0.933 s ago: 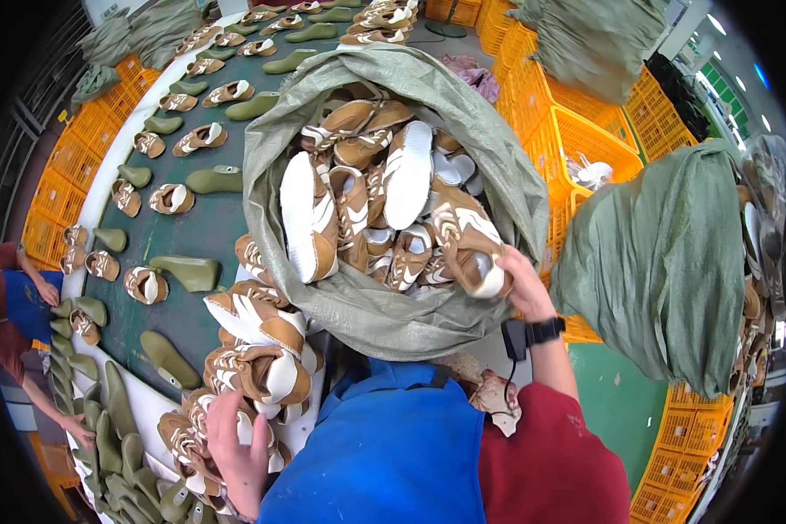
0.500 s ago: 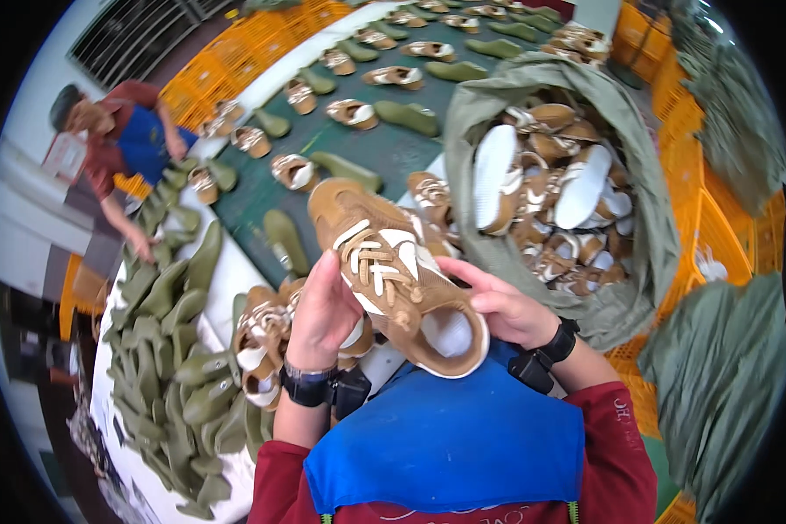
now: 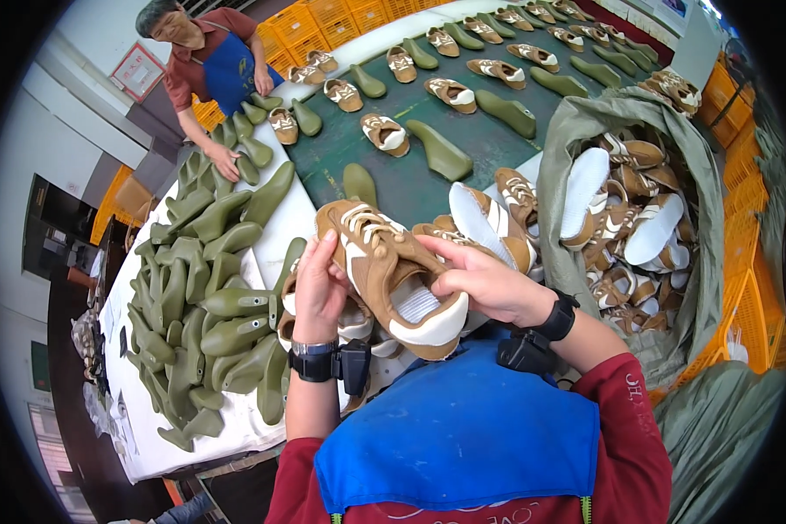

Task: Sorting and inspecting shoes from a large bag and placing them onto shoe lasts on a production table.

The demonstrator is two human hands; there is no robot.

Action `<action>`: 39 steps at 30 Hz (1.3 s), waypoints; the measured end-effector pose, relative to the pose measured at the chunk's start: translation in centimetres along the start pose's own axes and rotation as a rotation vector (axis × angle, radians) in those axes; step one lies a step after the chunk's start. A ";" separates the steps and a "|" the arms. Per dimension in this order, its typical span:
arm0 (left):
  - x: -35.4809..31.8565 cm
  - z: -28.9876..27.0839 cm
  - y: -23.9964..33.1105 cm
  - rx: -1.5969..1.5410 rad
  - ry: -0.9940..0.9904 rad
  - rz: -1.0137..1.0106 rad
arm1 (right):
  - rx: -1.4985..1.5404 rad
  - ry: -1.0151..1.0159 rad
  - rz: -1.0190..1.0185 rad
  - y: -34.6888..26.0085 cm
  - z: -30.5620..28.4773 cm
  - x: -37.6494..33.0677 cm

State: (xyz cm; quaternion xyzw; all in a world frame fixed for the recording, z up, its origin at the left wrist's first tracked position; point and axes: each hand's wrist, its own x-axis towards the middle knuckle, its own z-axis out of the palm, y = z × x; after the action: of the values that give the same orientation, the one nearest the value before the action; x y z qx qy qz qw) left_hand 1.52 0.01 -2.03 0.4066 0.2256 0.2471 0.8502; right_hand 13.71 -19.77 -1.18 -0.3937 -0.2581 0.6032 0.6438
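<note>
Between my two hands is a brown sneaker (image 3: pixel 377 269) with white trim and cream laces, its toe pointing away and its open collar facing up toward me. My left hand (image 3: pixel 321 293) grips the left side near the forefoot, thumb on top. At the heel end, my right hand (image 3: pixel 491 284) holds the collar's right edge, with the thumb by the opening. Just beyond the right hand lie more brown sneakers, one turned with its white sole (image 3: pixel 476 223) up. Others sit partly hidden behind my left wrist.
Green shoe lasts (image 3: pixel 188 293) are heaped on the white table at left. A co-worker (image 3: pixel 214 70) reaches a hand onto them. Sneakers and lasts line the green belt (image 3: pixel 336 162). A sack (image 3: pixel 568 131) full of sneakers stands at right, beside orange crates (image 3: pixel 742 297).
The sneaker has tilted in my hands, so its collar and heel now face me more. My view has swung left; the co-worker's hand is still at the lasts.
</note>
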 end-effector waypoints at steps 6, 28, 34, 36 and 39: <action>-5.1 1.8 1.1 0.704 0.077 0.373 | 0.093 0.091 -0.031 -0.3 -0.1 2.3; -3.1 -5.9 6.4 -0.265 -0.060 0.067 | -0.261 0.939 -0.442 -0.6 -9.4 -6.9; -6.9 -7.7 5.7 1.566 0.177 0.317 | -1.178 1.625 -0.392 5.4 -22.5 -19.2; -8.6 -11.9 3.6 1.747 0.112 0.290 | -1.605 1.782 -0.028 7.6 -26.8 -22.2; -9.5 -16.2 2.9 1.579 0.079 -0.165 | -1.050 1.529 0.603 12.4 -29.2 -26.1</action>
State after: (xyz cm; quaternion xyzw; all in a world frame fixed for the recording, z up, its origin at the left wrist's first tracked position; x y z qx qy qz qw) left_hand -16.00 5.26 -7.11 0.8621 0.3932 -0.0353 0.3176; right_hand 26.51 -51.52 -23.83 -0.9653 0.1049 0.1328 0.1988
